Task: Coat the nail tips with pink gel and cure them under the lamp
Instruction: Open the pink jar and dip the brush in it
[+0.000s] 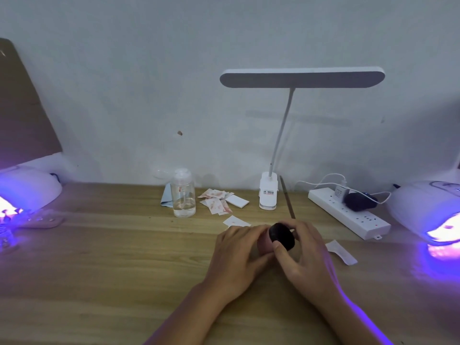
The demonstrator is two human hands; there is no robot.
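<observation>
— Hands first: where are they?
— Both are at the middle of the counter (99, 270). The left hand (236, 255) curls around a small pinkish jar (264, 241), fingers bent over it. The right hand (305, 255) pinches the jar's black lid (282, 236) between thumb and fingers. Whether the lid is tight or loose, I cannot tell.
— So the gel is there?
— The jar is between the hands, tipped with the lid facing up toward the camera. Its contents are hidden.
— And the lamps?
— Two glow violet. The left lamp (27, 190) is at the far left edge, the right lamp (428, 210) at the far right, both well apart from the hands.
— Any writing?
— The desk lamp (302, 77) has a label (268, 192) on its clip base, with red and dark print too small to read. The clear bottle (183, 197) shows a reddish mark, illegible.
— What else?
— Paper scraps (216, 201) stained pink lie beside the bottle. A power strip (348, 212) with a plugged-in adapter is to the right of the base, and a thin stick (287, 197) lies between them.
</observation>
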